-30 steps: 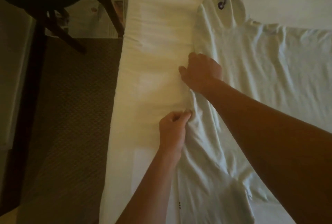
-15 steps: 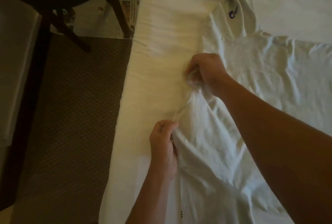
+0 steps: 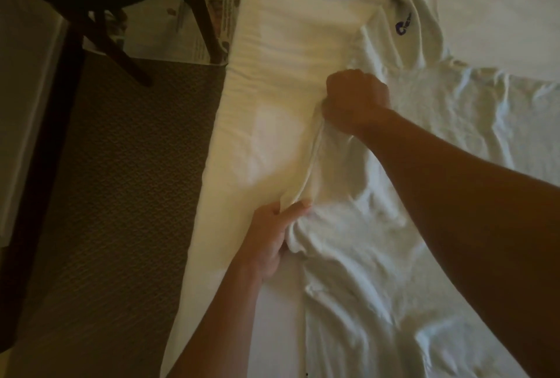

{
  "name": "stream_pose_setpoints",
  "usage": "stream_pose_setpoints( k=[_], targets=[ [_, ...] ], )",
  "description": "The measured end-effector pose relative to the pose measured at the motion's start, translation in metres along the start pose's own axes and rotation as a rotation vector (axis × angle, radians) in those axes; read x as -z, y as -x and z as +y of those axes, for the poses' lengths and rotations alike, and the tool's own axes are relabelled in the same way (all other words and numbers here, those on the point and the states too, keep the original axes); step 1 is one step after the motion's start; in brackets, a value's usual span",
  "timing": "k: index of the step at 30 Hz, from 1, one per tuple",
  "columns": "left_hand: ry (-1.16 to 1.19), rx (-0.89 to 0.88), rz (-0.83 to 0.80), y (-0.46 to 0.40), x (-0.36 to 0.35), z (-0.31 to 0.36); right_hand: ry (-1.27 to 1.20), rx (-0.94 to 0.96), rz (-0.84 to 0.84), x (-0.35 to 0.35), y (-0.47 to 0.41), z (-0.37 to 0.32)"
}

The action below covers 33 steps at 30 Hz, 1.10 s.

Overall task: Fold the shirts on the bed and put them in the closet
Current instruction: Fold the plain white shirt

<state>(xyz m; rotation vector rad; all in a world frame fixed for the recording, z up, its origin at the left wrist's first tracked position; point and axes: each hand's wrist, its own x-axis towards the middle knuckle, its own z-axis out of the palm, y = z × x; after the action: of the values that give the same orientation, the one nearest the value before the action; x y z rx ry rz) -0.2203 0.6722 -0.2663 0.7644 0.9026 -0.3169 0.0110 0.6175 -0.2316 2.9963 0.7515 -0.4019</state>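
Observation:
A white shirt (image 3: 439, 141) lies spread and wrinkled across the white bed (image 3: 272, 80), its sleeve with a small purple logo (image 3: 403, 26) reaching toward the far end. My right hand (image 3: 356, 102) grips the shirt's left edge in a closed fist. My left hand (image 3: 272, 235) pinches the same edge nearer to me, between thumb and fingers. The edge is lifted a little off the sheet and runs taut between the two hands. The closet is out of view.
The bed's left side drops to a dark patterned carpet (image 3: 115, 195). A dark wooden chair (image 3: 100, 8) stands at the upper left, with newspaper (image 3: 209, 23) on the floor behind its legs. A pale panel (image 3: 21, 111) runs along the left border.
Both hands have closed on the shirt's left edge and raised it off the sheet. The left hand shifted slightly toward me, and the fabric between the hands is now pulled straight.

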Motion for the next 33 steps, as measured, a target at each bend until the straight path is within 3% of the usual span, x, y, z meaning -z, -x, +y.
stream_pose_setpoints(
  k=[3, 5, 8, 11, 16, 17, 20, 22, 26, 29, 33],
  targets=[
    [0.183, 0.012, -0.069, -0.001, 0.012, -0.005, -0.299, 0.105, 0.096, 0.013, -0.005, -0.020],
    [0.235, 0.017, -0.079, -0.002, 0.014, -0.005, -0.359, 0.131, 0.000, 0.011, -0.003, -0.027],
    [0.174, 0.013, 0.000, -0.009, 0.011, -0.008, -0.483, -0.021, 0.055, -0.003, -0.005, -0.018],
    [0.060, -0.012, 0.068, -0.015, 0.007, -0.010, -0.381, -0.091, 0.187, -0.002, -0.020, -0.008],
    [-0.028, -0.038, 0.102, -0.022, 0.009, -0.013, 0.059, 0.094, -0.003, -0.006, -0.040, 0.001],
    [-0.027, -0.035, 0.109, -0.022, 0.008, -0.013, 0.026, 0.082, 0.021, -0.007, -0.043, 0.001],
    [0.025, -0.044, 0.097, -0.022, 0.008, -0.013, -0.388, -0.096, 0.154, -0.012, -0.053, 0.007],
    [0.060, -0.046, 0.101, -0.020, 0.008, -0.011, -0.536, -0.073, 0.100, -0.015, -0.048, 0.015],
    [0.113, -0.073, 0.113, -0.005, 0.002, -0.012, -0.562, 0.076, 0.039, -0.013, -0.014, 0.021],
    [0.063, -0.104, 0.181, 0.016, -0.003, -0.019, -0.520, 0.009, 0.073, -0.019, 0.025, 0.024],
    [-0.179, -0.016, 0.253, 0.040, -0.003, -0.027, -0.515, -0.037, 0.104, -0.035, 0.097, 0.032]
  ],
)
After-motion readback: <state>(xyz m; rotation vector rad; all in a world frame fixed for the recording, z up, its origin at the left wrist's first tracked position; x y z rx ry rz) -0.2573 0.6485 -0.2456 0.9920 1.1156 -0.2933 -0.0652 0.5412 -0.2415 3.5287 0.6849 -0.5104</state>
